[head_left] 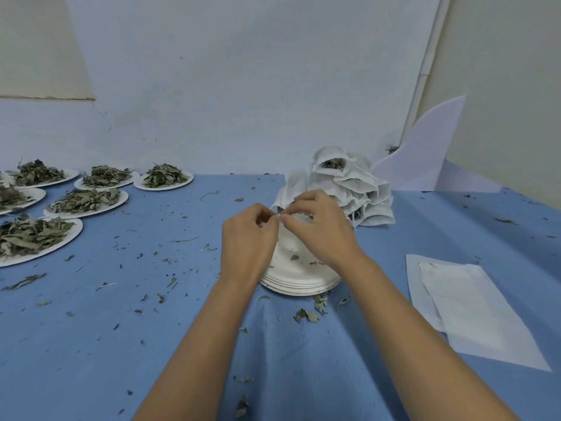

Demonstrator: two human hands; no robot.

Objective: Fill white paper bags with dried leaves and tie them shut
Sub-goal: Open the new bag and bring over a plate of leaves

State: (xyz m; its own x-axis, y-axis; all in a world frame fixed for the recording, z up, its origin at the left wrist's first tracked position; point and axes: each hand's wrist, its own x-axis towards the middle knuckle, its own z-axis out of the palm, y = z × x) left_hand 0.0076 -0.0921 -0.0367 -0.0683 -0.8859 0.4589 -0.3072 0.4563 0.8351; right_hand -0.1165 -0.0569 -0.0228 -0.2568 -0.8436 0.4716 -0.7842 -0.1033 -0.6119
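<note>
My left hand (pixel 249 238) and right hand (pixel 321 229) meet fingertip to fingertip, both pinching the top of a small white paper bag (pixel 299 221) that my fingers mostly hide. It hangs over a stack of white paper plates (pixel 300 282) on the blue tablecloth (pixel 151 329). Just behind my right hand rises a heap of filled white bags (pixel 349 186). Round plates heaped with dried green leaves (pixel 88 202) sit well off to my left, and flat empty white bags (pixel 473 311) lie to my right.

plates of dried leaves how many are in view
6: back row, far-left plate, middle plate, right plate; second row, edge plate, inner plate; then the nearest plate. More may sit off-frame left.
</note>
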